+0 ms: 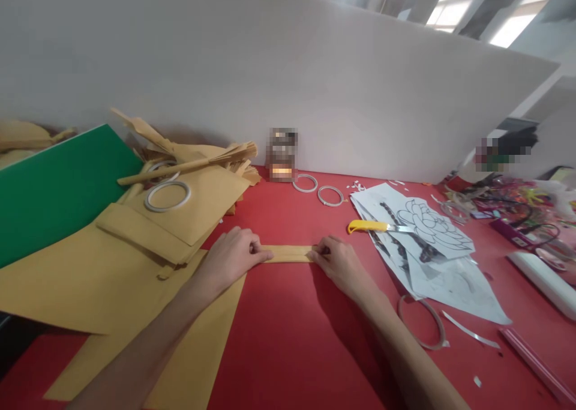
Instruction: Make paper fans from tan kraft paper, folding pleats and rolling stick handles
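A narrow folded strip of brown paper (288, 254) stretches level between my two hands, just over the red tabletop. My left hand (234, 251) pinches its left end between thumb and fingers. At the right end, my right hand (336, 260) grips it the same way. The fingertips hide both ends of the strip. Beside my left forearm lie large sheets of brown paper (58, 284), with folded brown paper (207, 206) piled behind them. A yellow-handled craft knife (369, 226) rests to the right, beyond my right hand.
White tape rolls (167, 196) sit on the brown pile, beside a green board (67, 188). Two more rings (330, 196) lie near the white partition (315, 80). Printed flower drawings (432, 227), a tape roll (420, 322) and paper scraps lie rightward, with clutter at the far right.
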{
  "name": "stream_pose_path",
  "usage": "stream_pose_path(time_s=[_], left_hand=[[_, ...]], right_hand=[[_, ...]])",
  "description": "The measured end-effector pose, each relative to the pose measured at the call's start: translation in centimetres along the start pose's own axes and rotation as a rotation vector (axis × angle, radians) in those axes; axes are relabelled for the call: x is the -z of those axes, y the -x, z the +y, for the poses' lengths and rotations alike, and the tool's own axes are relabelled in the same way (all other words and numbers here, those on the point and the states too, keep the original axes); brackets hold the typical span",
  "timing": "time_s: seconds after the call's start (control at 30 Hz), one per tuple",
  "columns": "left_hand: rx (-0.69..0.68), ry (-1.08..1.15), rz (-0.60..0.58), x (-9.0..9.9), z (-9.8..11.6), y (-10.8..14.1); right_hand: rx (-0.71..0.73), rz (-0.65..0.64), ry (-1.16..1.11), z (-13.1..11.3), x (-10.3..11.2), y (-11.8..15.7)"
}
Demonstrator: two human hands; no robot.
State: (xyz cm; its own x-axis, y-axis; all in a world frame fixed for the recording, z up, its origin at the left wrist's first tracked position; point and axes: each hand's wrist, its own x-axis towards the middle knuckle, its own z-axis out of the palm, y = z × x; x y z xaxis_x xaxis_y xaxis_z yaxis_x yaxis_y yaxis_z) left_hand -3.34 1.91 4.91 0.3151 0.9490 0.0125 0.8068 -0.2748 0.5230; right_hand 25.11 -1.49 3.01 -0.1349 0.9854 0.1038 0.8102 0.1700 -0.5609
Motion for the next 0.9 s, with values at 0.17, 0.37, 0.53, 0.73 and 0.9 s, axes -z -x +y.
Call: stream_pose_path(time_s=[0.17,0.37,0.53,0.73,0.9], left_hand=[[-0.019,-0.058,0.021,-0.3,-0.3,0.0],[-0.025,-0.049,0.028,-0.6,-1.0,-0.2],[-0.071,-0.084,0.018,-0.4,-0.5,-0.1],[-0.383,-0.154,0.084,-3.0,1.8,0.8],[-0.494,-0.275,0.082,-4.9,1.9,1.5]], right_hand=[[0.206,0.035,0.247,-1.2,-0.1,0.6],[0.562,-0.136,0.304,-2.5,0.0,1.5],[0.540,-0.137,0.267,-1.9,-0.2,1.4],[0.531,-0.142,0.226,-1.9,0.0,1.3],[0.530,-0.137,0.172,-1.4,0.0,1.5]])
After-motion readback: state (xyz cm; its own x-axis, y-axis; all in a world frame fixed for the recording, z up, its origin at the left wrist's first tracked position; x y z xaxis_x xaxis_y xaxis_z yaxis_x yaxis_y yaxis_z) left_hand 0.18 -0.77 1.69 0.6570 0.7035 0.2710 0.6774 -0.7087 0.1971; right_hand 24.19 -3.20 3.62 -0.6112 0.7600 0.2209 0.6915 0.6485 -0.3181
